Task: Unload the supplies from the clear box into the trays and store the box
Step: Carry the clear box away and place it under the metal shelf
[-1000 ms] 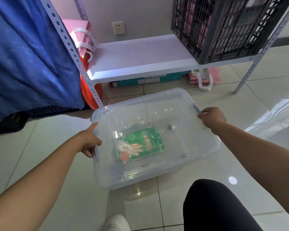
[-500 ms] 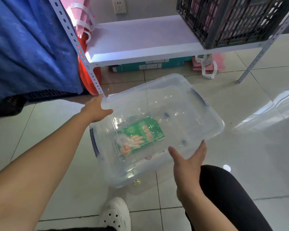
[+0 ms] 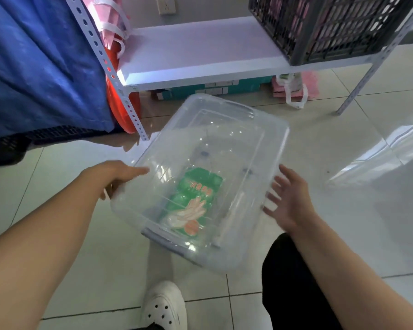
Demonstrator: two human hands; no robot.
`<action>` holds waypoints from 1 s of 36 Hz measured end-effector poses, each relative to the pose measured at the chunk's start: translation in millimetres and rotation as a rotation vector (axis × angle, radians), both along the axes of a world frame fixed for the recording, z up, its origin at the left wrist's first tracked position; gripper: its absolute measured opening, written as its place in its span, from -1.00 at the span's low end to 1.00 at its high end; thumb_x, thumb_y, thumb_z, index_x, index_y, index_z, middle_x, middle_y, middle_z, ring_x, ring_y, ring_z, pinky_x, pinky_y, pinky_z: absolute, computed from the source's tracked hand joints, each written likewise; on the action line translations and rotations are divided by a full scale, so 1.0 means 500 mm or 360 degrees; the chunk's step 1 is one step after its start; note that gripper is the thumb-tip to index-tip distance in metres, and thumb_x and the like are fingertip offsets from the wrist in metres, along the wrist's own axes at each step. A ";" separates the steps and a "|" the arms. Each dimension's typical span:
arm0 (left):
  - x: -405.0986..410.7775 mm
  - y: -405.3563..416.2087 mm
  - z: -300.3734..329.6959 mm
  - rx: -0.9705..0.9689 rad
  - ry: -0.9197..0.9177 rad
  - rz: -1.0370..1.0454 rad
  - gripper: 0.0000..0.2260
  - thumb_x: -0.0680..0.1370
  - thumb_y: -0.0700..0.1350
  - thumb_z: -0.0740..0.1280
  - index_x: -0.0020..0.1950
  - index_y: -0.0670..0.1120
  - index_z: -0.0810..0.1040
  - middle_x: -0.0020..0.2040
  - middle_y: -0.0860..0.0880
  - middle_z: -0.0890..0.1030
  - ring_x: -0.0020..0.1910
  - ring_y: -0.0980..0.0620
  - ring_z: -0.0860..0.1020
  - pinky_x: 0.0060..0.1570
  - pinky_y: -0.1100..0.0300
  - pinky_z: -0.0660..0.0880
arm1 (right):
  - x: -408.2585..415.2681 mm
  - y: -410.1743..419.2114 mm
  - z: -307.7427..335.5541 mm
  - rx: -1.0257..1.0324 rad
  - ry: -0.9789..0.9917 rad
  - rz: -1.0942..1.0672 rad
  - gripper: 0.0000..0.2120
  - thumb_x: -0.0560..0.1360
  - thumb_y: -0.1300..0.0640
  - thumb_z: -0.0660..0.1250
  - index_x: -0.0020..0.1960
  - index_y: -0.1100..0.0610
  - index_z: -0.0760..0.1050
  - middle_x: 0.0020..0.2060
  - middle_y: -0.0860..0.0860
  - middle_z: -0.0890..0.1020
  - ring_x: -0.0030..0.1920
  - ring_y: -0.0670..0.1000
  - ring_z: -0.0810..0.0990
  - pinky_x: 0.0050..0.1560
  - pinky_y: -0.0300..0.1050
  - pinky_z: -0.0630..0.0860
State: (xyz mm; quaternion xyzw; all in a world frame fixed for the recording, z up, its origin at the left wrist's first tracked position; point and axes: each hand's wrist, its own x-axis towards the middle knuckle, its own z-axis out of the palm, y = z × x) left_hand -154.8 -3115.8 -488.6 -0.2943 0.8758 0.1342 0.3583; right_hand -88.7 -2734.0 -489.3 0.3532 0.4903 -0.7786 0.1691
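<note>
Box [image 3: 200, 177] on floor between hands, long axis near-to-far, tilted right. Left hand [image 3: 112, 177] gripping near-left rim; right hand [image 3: 286, 201] spread wide, just beside right wall. Green pkt [image 3: 193, 203] inside, nearer right hand.

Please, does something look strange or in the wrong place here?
Yes. A green packet lies inside the clear box, so the box is not fully unloaded. The box sits at a slant to the floor tiles, not squared to the shelf. The left hand holds its rim; the right hand is open beside it.
</note>
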 end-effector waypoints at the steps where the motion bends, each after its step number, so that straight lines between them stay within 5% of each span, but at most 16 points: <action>1: 0.015 -0.005 0.001 0.0144 -0.0130 0.0081 -0.20 0.35 0.48 0.30 0.23 -0.19 0.49 -0.02 -0.24 0.64 -0.10 -0.23 0.66 -0.28 -0.06 0.63 | -0.021 0.014 -0.004 -0.0006 0.0022 0.0047 -0.69 0.47 -0.12 0.30 0.12 0.03 0.48 0.16 -0.04 0.50 0.14 0.06 0.51 0.12 0.09 0.43; 4: 0.050 -0.031 -0.004 0.0585 -0.0137 0.0271 -0.46 0.41 0.25 0.46 0.23 -0.06 0.53 0.15 -0.14 0.58 0.04 -0.22 0.62 -0.21 -0.09 0.65 | -0.059 0.038 -0.026 0.0049 0.0037 0.0167 -0.77 0.50 0.01 0.30 0.12 0.07 0.53 0.18 -0.01 0.57 0.22 0.11 0.55 0.16 0.18 0.50; 7: 0.056 -0.053 -0.012 0.0957 0.0102 0.0493 -0.65 0.47 -0.02 0.48 0.23 -0.04 0.59 0.23 -0.11 0.60 0.12 -0.18 0.62 -0.04 -0.11 0.63 | -0.053 0.036 -0.049 0.0142 -0.0022 0.0327 -0.75 0.53 0.14 0.31 0.19 0.15 0.54 0.17 0.09 0.59 0.07 0.15 0.62 -0.07 0.11 0.60; 10: 0.060 -0.049 -0.021 0.1127 0.0132 0.0595 -0.65 0.49 -0.19 0.46 0.27 -0.06 0.57 0.23 -0.13 0.63 0.14 -0.18 0.64 0.08 -0.20 0.59 | -0.031 0.027 -0.075 0.0192 -0.0035 0.0531 -0.73 0.51 0.24 0.38 0.20 0.16 0.55 0.05 0.13 0.63 -0.05 0.16 0.64 -0.15 0.10 0.65; 15: 0.075 -0.046 -0.031 0.1316 0.0110 0.0686 -0.44 0.51 -0.41 0.33 0.39 0.09 0.42 0.32 -0.09 0.54 0.25 -0.17 0.55 0.11 -0.42 0.47 | -0.036 0.028 -0.085 0.0104 -0.0017 0.0546 -0.68 0.53 0.33 0.29 0.26 0.15 0.49 0.04 0.16 0.61 0.01 0.24 0.61 -0.05 0.21 0.62; 22: 0.088 -0.058 -0.021 0.1719 0.0093 0.0627 -0.47 0.53 -0.35 0.32 0.40 0.12 0.44 0.33 -0.03 0.59 0.28 -0.22 0.55 0.11 -0.30 0.53 | -0.046 0.085 -0.079 -0.0144 0.0026 0.0614 -0.64 0.56 0.31 0.18 0.28 0.08 0.53 0.12 0.15 0.51 0.12 0.24 0.51 0.21 0.48 0.39; 26: 0.089 -0.047 -0.015 0.1890 0.0115 0.0604 -0.51 0.58 -0.28 0.30 0.43 0.13 0.43 0.38 -0.02 0.54 0.32 -0.23 0.52 0.22 -0.32 0.46 | -0.053 0.126 -0.066 -0.0268 0.0071 0.0643 -0.69 0.55 0.29 0.25 0.22 0.04 0.60 0.20 0.15 0.54 0.20 0.27 0.51 0.20 0.53 0.38; 30: 0.099 -0.052 -0.004 0.2028 0.0100 0.0550 -0.47 0.58 -0.25 0.33 0.47 0.18 0.37 0.44 0.00 0.48 0.37 -0.22 0.47 0.30 -0.34 0.38 | -0.054 0.160 -0.037 -0.0319 0.0195 0.0741 -0.49 0.36 0.30 0.45 0.28 0.01 0.57 0.30 0.19 0.55 0.35 0.31 0.46 0.19 0.52 0.41; 36: 0.107 -0.071 0.028 0.2211 0.0161 0.0421 -0.39 0.56 -0.21 0.36 0.49 0.28 0.30 0.51 0.04 0.38 0.45 -0.16 0.38 0.39 -0.33 0.27 | -0.058 0.172 0.039 -0.0324 0.0467 0.0854 -0.45 0.40 0.30 0.44 0.35 -0.02 0.51 0.30 0.17 0.57 0.28 0.24 0.55 0.19 0.45 0.46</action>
